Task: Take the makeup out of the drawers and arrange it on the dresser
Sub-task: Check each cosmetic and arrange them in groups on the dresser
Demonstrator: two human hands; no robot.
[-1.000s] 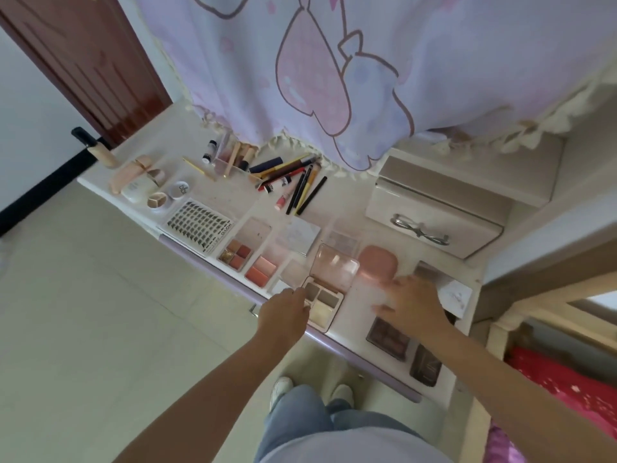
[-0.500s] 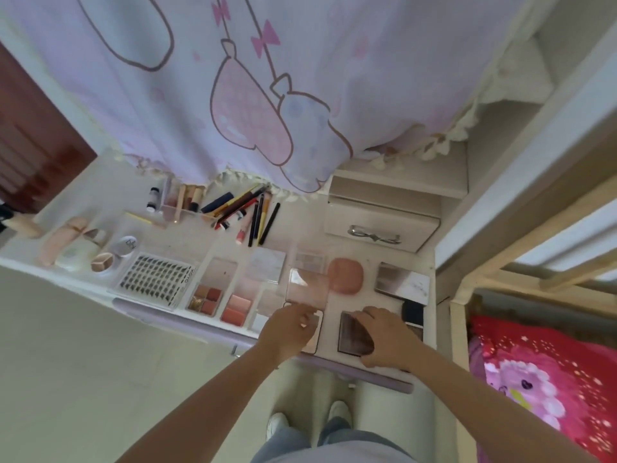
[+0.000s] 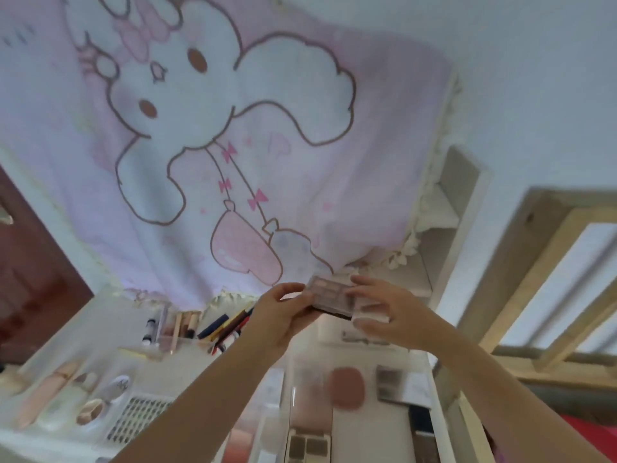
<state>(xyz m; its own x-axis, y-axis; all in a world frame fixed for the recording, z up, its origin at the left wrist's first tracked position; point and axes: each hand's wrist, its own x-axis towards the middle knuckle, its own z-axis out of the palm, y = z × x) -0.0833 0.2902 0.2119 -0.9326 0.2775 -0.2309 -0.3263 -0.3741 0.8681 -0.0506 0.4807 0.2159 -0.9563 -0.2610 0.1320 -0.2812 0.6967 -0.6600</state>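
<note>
**Head view: both hands lift an eyeshadow palette above the dresser**

Head camera, tilted upward. We hold a flat rectangular eyeshadow palette with a clear lid and brown-pink pans (image 3: 329, 294) up in the air at centre frame, above the white dresser top (image 3: 364, 429). Our left hand (image 3: 278, 317) grips its 9 o'clock end, fingers curled round the edge. Our right hand (image 3: 389, 312) pinches its 3 o'clock end between thumb and spread fingers.

Behind the palette, from 9 to 1 o'clock, hangs a pale pink curtain printed with a white cartoon rabbit (image 3: 213, 135). Below, blurred on the dresser: a bundle of coloured pencils (image 3: 227, 324) at 8 o'clock of the palette, a round pink compact (image 3: 345, 387) at 6 o'clock, an open grey-pan palette (image 3: 307, 447) at the bottom edge, and a white tray of false lashes (image 3: 137, 417) at far 8 o'clock.
</note>
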